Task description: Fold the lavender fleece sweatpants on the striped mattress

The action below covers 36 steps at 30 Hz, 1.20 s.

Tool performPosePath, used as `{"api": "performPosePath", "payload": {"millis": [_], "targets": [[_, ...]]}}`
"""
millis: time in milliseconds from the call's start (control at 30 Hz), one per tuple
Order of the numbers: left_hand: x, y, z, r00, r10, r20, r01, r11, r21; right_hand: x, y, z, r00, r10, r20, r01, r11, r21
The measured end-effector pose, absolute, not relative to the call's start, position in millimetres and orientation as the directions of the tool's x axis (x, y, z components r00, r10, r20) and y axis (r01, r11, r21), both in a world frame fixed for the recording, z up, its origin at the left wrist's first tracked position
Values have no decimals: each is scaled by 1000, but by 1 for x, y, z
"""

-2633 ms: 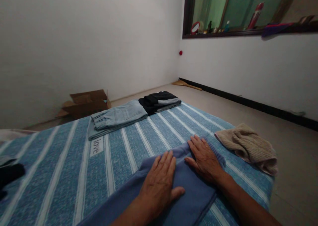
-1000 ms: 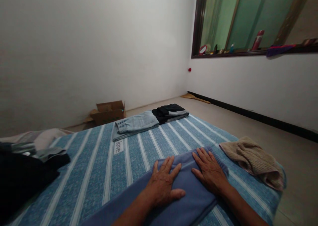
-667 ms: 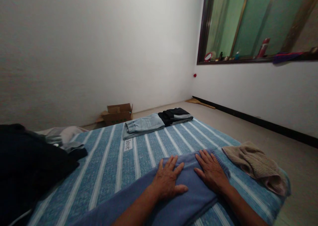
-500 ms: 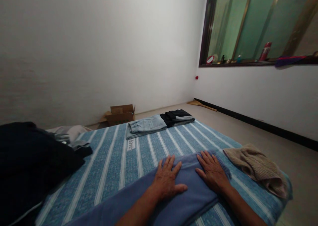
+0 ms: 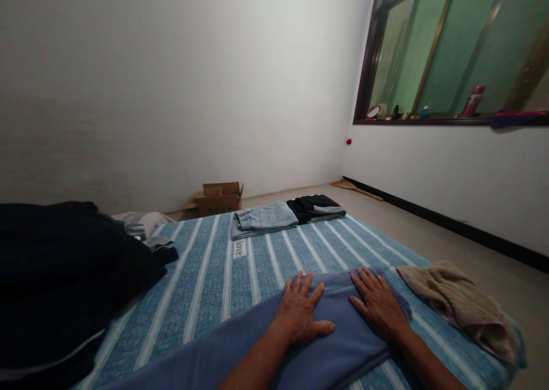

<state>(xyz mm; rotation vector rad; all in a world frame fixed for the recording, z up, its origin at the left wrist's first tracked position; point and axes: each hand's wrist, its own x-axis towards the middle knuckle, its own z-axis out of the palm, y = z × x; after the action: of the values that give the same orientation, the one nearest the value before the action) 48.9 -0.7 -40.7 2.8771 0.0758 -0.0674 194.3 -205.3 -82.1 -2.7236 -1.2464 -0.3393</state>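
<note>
A pair of blue-purple trousers lies folded lengthwise on the striped bed, its gathered waistband at the right end and its length running toward the lower left. My left hand rests flat on the cloth, fingers spread and thumb pointing right. Near the waistband, my right hand also presses flat with its fingers stretched out. Neither hand grips anything. To the right of my right hand lies a crumpled brown ribbed garment, apart from the trousers.
Folded light-blue jeans and a folded black garment lie along the far edge of the blue striped bed. Dark clothes are heaped at left. Beyond stand a cardboard box and a broom on the floor.
The camera view has turned slightly, so the whole scene sits further right and a little lower. Both hands stay flat on the trousers in nearly the same places.
</note>
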Motion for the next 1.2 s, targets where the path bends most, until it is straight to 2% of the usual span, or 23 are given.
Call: {"api": "performPosePath", "payload": {"millis": [567,1200], "targets": [[48,-2,-45,999,47,-20,51,-944,326,196,-209,-88,613,735,290,764,-645,20],[45,-7,-41,998,47,-40,57,-957,283,199,-211,-95,605,745,281,769,-639,38]]}}
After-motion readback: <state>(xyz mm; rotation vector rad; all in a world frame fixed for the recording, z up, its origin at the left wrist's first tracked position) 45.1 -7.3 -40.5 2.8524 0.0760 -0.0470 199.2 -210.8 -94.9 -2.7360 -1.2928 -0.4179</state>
